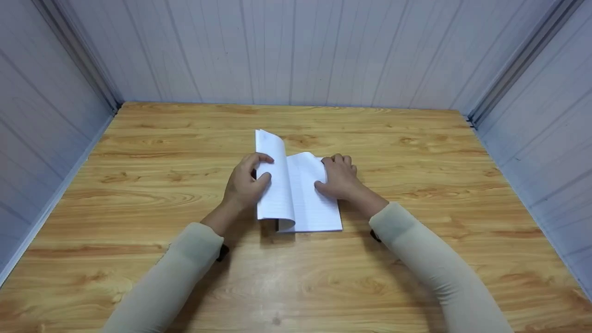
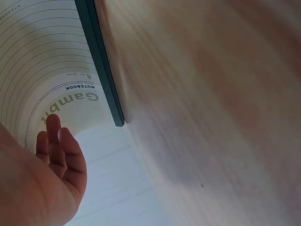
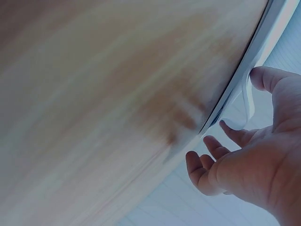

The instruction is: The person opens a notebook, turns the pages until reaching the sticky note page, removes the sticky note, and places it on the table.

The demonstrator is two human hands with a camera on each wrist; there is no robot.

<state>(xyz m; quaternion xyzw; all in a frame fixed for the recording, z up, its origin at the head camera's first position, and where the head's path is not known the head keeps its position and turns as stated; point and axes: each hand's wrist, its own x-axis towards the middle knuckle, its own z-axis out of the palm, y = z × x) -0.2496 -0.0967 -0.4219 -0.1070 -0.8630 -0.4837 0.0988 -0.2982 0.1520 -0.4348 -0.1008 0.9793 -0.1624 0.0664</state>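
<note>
An open notebook [image 1: 317, 212] with lined white pages lies on the table in the head view. Its left part stands raised and bends over. My left hand [image 1: 247, 182] grips the outer edge of that raised part, thumb on the page side. The left wrist view shows a light cover [image 2: 56, 42] lettered "Gambit NOTEBOOK" and a dark green spine [image 2: 101, 61]. At the right edge is my right hand [image 1: 341, 178], thumb and fingers pinching a page [image 3: 248, 101] that curls up. The upper right corner is partly hidden behind the right hand.
A wood-grain table [image 1: 162, 148] extends all around the notebook. Pale panelled walls [image 1: 296, 51] rise at its back and on both sides. Both forearms in light sleeves [image 1: 180, 259] reach in from the near edge.
</note>
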